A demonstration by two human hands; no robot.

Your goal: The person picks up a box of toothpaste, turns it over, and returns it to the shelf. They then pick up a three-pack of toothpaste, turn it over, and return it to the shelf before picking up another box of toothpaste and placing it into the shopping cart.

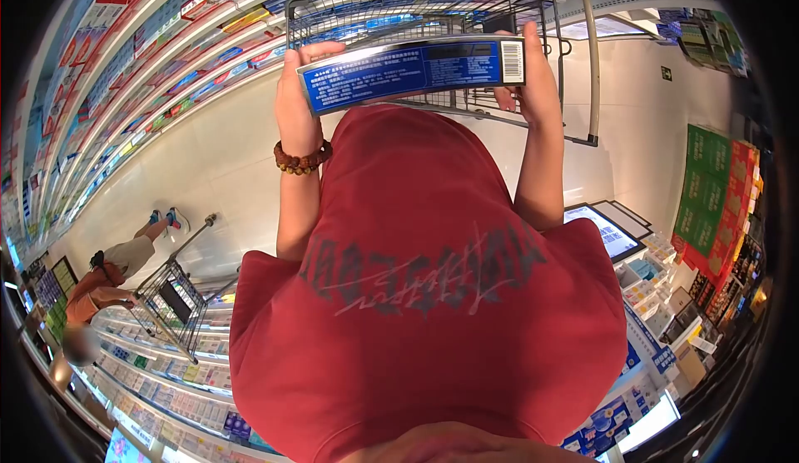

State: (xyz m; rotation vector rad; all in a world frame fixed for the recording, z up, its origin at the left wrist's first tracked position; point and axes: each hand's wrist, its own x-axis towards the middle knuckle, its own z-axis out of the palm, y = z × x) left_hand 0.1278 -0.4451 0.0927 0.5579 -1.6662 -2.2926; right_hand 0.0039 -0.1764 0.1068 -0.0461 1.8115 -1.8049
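Note:
Between my two hands is a long blue toothpaste box [399, 73] with white print and silver edges. A barcode label sits at its right end. My left hand [299, 101] is closed on the left end, the thumb along the top edge, and beaded bracelets [302, 158] circle that wrist. At the barcode end, my right hand [539, 80] grips the box, with some fingertips showing below it and the rest hidden behind. Just beyond the box stands a wire shopping cart [424, 12], partly covered by the box and hands.
Shelves [179, 26] packed with boxed goods run along the left and top. At lower left, another person [112, 276] stands beside a second cart [175, 301]. To the right are a lit screen [606, 231], a product display [657, 276] and green and red cartons [706, 201].

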